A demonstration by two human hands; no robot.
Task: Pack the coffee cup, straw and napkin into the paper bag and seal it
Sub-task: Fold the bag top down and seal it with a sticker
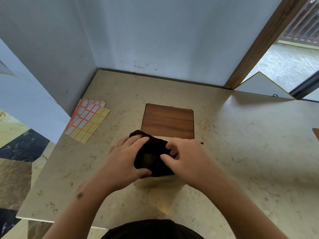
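Both hands, left (126, 157) and right (187, 159), have their fingers closed on the dark, crumpled top of the bag (151, 158), its pale lower part standing on the surface (241, 152).

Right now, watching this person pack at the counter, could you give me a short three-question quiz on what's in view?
1. True or false: both hands touch the dark bag.
2. The label sheets lie on which side of the wooden board: A) the person's left, B) the person's right, C) on top of it?
3. Fill in: the bag's mouth is ____ (open or sealed).

Key
1. True: the left hand and right hand grip its top edges.
2. A.
3. Open; what is inside cannot be made out.
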